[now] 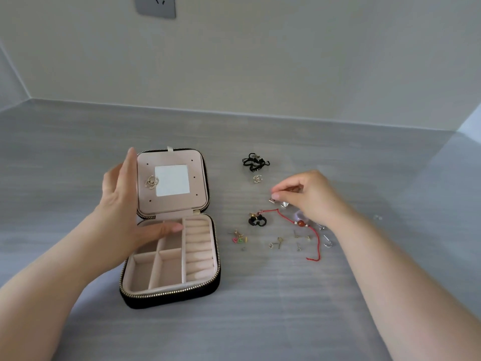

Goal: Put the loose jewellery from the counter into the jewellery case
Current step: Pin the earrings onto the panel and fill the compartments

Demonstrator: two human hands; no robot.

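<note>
The black jewellery case (171, 295) lies open on the grey counter, its pink lid (200, 175) propped up with a small mirror. One sparkly earring (151, 182) is pinned to the lid. My left hand (125, 204) holds the lid's left edge, thumb over the tray's back compartments. My right hand (309, 196) hovers over the loose pieces and pinches a small silver earring (272, 200); another silver piece (285, 204) lies just under it. A red cord bracelet (302, 224) with a red bead lies below that hand.
Loose on the counter right of the case: a black cord tangle (256, 162), a matching sparkly earring (257, 179), a black-and-gold piece (257, 220), colourful studs (240, 238) and several small studs (278, 242). A wall runs behind, with a socket (155, 6).
</note>
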